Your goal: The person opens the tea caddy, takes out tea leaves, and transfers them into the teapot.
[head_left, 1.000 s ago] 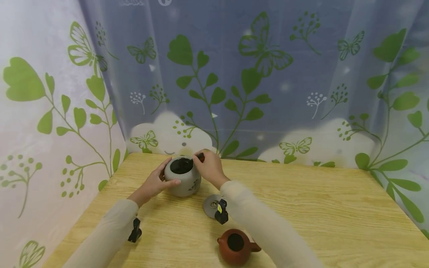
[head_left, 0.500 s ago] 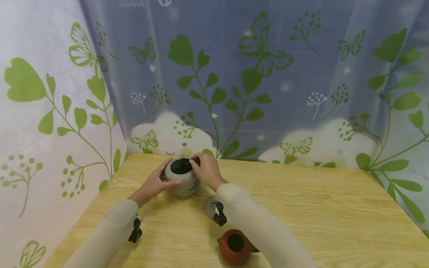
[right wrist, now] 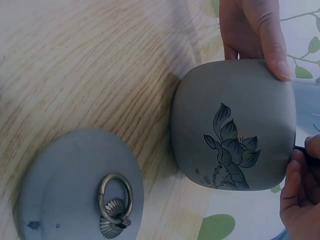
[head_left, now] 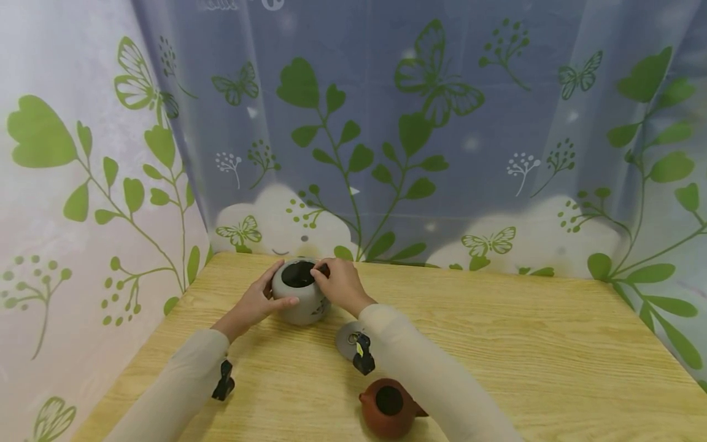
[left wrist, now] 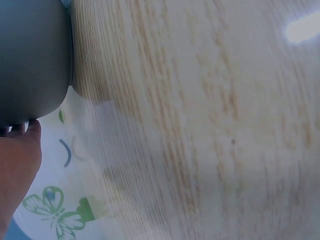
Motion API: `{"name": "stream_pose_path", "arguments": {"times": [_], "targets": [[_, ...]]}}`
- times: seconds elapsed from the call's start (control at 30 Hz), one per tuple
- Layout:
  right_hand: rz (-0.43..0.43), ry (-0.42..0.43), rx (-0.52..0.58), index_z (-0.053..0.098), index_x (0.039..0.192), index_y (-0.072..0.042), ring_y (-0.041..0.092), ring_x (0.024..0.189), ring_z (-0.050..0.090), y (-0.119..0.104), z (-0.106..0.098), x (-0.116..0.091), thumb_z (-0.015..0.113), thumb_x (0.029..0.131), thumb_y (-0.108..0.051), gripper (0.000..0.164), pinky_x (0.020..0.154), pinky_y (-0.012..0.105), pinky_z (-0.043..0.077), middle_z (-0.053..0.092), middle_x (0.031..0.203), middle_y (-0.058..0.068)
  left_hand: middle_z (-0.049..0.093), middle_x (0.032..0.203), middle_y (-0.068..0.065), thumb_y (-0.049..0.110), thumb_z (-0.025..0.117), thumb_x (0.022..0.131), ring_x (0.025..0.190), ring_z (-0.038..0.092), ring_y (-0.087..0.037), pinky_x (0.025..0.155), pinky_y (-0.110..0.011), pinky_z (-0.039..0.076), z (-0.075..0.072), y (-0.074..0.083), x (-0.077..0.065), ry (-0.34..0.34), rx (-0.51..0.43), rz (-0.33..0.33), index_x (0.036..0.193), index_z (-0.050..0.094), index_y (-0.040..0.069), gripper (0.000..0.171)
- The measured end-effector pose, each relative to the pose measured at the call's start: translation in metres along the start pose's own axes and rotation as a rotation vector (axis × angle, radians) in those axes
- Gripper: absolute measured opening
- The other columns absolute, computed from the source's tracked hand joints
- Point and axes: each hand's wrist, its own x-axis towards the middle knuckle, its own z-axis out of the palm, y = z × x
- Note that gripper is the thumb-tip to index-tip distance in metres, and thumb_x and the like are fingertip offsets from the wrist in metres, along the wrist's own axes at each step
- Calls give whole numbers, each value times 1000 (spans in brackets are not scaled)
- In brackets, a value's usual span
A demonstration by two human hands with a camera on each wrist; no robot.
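Left hand (head_left: 256,306) gripping | grey jar (head_left: 305,302) between | right hand (head_left: 339,285) pinching dark handle (right wrist: 300,149)

Teapot (head_left: 385,423) partly behind sleeve (head_left: 433,368), jar (head_left: 298,306) interior unclear

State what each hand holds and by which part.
Left hand: the round grey flower-painted jar, by its side below the rim. Right hand: a small dark object, pinched beside that rim; which part is hidden.

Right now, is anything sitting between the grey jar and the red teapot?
Yes, the grey lid lies on the table between the grey jar and the red teapot.
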Motion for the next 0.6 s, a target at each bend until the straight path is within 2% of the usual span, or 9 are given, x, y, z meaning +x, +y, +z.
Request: {"name": "stream_pose_path", "arguments": {"times": [0.4,0.6], "targets": [[3,-19,126,73,95,-5,10,59,51,1,-5,-2,60,96,-20,19,53,21,41,65,75,4,11,160,-9,32,73,87,145,20,-31,111,-52,29,1,4,-1,13,12,-13,155,6,28,96],[56,-19,196,71,85,-6,10,59,52,1,-4,-3,60,96,-23,24,53,22,42,65,72,3,11,160,-8,33,73,86,145,20,-31,112,-52,28,1,2,1,9,19,-15,155,6,29,96]]}}
